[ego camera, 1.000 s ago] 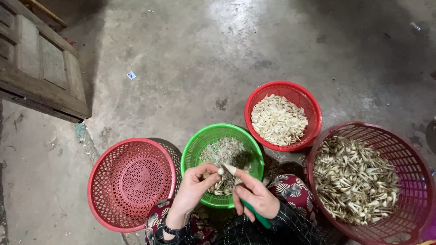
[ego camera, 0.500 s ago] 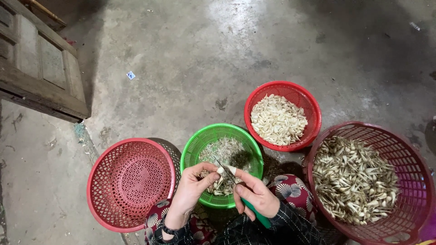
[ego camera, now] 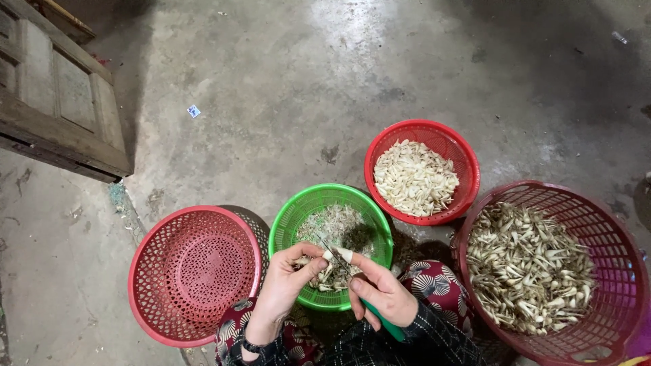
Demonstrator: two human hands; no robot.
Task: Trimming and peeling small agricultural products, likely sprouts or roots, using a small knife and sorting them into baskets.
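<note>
Head view: left hand (ego camera: 288,288) pinches a small pale shoot (ego camera: 306,261) over the green basket (ego camera: 288,218), at its 6 o'clock; right hand (ego camera: 380,291) is clenched on a green-handled knife (ego camera: 383,324). Shoot looks light, brittle, likely slippery; best gripped mid-stem

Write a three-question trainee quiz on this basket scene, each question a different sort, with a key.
1. True or false: the light red basket on the left holds peeled pieces.
2. Which basket lies directly under the hands? A) green basket B) red basket C) dark red basket
3. Fill in: the right hand grips a small knife with a ____ handle, while the left hand pinches a pale piece.

Key: 1 false, it holds none; 2 A; 3 green.
</note>
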